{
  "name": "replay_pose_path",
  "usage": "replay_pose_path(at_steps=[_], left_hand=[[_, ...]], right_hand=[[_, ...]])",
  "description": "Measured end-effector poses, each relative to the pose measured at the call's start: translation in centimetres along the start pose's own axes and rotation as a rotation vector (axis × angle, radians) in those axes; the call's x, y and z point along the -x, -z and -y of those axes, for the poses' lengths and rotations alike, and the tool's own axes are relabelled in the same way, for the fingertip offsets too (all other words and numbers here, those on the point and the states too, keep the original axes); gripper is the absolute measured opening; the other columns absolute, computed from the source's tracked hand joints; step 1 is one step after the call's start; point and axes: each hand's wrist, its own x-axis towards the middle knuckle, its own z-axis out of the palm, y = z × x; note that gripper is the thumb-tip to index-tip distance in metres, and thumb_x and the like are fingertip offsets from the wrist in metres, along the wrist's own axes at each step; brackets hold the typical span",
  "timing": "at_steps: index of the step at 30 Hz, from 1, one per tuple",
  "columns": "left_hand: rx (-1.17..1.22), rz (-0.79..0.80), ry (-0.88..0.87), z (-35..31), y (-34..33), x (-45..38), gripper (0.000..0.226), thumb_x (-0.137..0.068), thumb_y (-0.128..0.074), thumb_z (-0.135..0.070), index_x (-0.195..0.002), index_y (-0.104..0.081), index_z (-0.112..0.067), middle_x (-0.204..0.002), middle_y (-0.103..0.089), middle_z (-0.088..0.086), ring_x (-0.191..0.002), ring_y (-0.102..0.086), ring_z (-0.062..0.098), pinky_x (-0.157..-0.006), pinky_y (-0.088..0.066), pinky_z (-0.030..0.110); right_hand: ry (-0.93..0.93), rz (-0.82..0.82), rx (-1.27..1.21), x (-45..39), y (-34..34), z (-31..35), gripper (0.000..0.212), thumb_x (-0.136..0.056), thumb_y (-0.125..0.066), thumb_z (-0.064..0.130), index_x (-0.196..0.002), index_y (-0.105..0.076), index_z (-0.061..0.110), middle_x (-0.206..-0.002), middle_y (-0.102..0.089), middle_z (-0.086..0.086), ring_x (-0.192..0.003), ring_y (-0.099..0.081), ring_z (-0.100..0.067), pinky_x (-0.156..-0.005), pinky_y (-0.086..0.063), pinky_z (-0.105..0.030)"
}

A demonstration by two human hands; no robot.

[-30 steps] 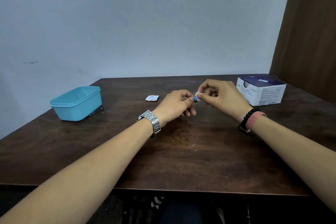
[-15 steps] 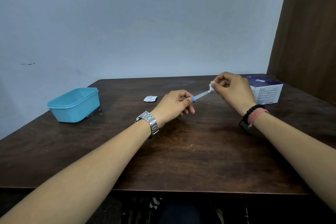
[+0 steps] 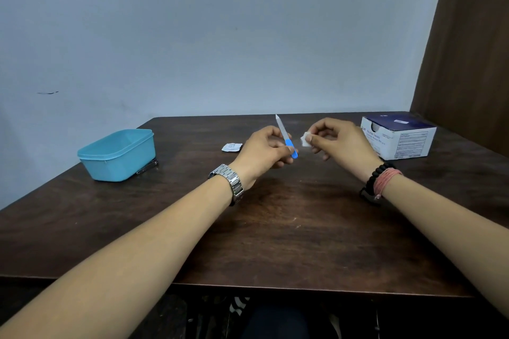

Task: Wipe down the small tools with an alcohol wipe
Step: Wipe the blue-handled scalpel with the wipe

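White wipe (image 3: 306,140) now off nail file (image 3: 283,133)

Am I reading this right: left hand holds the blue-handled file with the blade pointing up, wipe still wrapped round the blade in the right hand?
Not quite. In the head view the wipe is off the blade, pinched in the right hand beside the file, with a gap between them. The rest stands: the left hand holds the blue handle, blade pointing up.

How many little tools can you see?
2. A nail file with a blue handle, held up in the left hand, and a small metal tool lying beside the blue container. More may hide inside it.
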Motion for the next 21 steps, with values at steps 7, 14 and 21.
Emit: replay_pose_path(at_steps=[7,14,21], left_hand=[[0.094,-0.015,0.023,-0.21,-0.23,0.13,0.012,-0.097,-0.056,-0.019,-0.097,-0.063,-0.008,-0.090,-0.073,0.010,-0.078,-0.073,0.018,-0.066,-0.055,0.022],[0.040,-0.083,-0.034,-0.12,0.14,-0.03,0.007,-0.090,-0.067,-0.016,-0.084,-0.063,-0.017,-0.083,-0.071,0.006,-0.075,-0.070,0.016,-0.070,-0.055,0.026],[-0.003,-0.081,-0.039,-0.18,0.11,-0.01,0.008,-0.086,-0.071,-0.018,-0.087,-0.065,-0.013,-0.078,-0.071,0.005,-0.074,-0.069,0.013,-0.070,-0.054,0.026]], right_hand=[[-0.071,0.141,-0.205,0.13,-0.71,0.27,0.006,-0.088,-0.067,0.007,-0.085,-0.066,0.012,-0.075,-0.071,-0.012,-0.068,-0.069,-0.018,-0.060,-0.055,-0.025],[-0.111,0.181,-0.241,0.32,-0.66,0.48,0.004,-0.087,-0.068,0.006,-0.090,-0.066,0.006,-0.074,-0.072,-0.010,-0.067,-0.068,-0.014,-0.059,-0.055,-0.020],[-0.142,0.176,-0.260,0.50,-0.61,0.66,0.008,-0.083,-0.072,0.008,-0.088,-0.066,0.009,-0.076,-0.073,-0.007,-0.066,-0.066,-0.010,-0.059,-0.053,-0.019]])
